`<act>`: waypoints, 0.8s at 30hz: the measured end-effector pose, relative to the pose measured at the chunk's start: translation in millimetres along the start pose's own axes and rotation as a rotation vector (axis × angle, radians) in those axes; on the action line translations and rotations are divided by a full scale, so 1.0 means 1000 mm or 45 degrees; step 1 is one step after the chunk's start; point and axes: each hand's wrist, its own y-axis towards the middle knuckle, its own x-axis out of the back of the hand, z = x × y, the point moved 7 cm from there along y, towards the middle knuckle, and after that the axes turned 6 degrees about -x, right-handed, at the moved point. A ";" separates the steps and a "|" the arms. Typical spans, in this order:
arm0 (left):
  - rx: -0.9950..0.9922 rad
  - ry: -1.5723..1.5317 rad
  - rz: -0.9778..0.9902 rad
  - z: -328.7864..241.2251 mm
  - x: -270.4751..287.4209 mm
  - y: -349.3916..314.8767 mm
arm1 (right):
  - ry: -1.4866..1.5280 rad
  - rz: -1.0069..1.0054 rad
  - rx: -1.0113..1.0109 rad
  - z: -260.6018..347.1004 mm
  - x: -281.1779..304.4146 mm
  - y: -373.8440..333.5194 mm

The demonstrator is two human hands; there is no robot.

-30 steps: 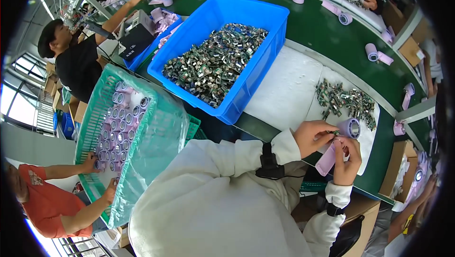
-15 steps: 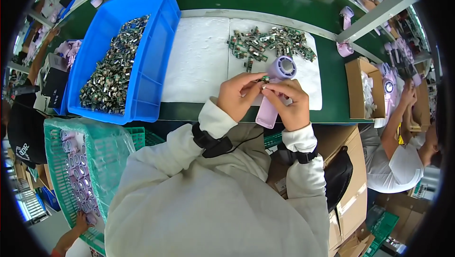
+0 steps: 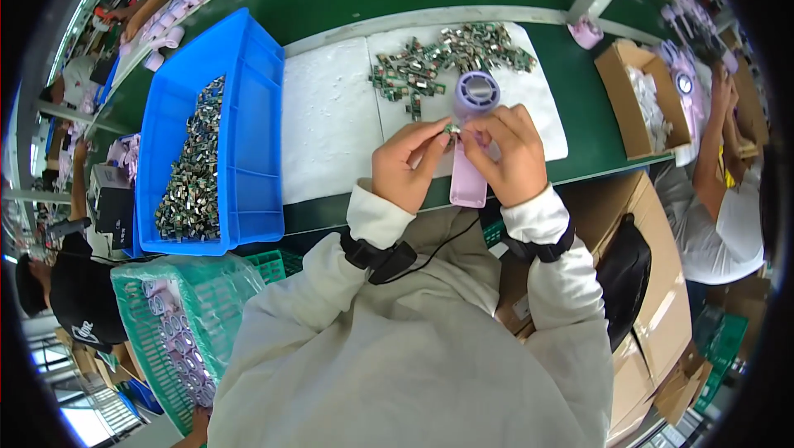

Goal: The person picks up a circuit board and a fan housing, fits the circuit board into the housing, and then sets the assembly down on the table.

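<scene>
Green tabletop [image 3: 583,92], white mat [image 3: 327,109] near front edge. We've got tiny circuit board [image 3: 451,129] pinched in left hand [image 3: 404,169]; right hand's [image 3: 514,159] fingertips bunched right beside it, honestly can't tell gripping what. Lilac handheld fan [image 3: 469,179] between our hands, handle toward tabletop's front edge.

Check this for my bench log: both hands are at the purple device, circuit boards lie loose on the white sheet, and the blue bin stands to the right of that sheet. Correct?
No: the head view shows the blue bin left of the white sheet. The left hand and right hand are at the purple device, and circuit boards lie loose on the sheet.
</scene>
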 end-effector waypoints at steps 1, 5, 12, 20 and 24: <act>-0.036 0.010 -0.001 -0.001 0.000 0.001 | 0.001 0.000 0.053 0.002 -0.001 0.000; -0.110 0.057 0.027 0.001 -0.003 0.009 | -0.012 -0.013 0.181 -0.006 0.000 0.004; -0.134 0.157 0.099 -0.005 -0.002 0.003 | -0.012 0.016 0.309 -0.003 0.007 -0.003; -0.294 0.358 0.011 -0.005 0.004 0.000 | 0.041 0.082 0.197 -0.004 -0.014 0.004; -0.714 0.550 -0.119 -0.007 -0.024 -0.003 | 0.261 -0.095 -0.226 -0.030 -0.013 -0.016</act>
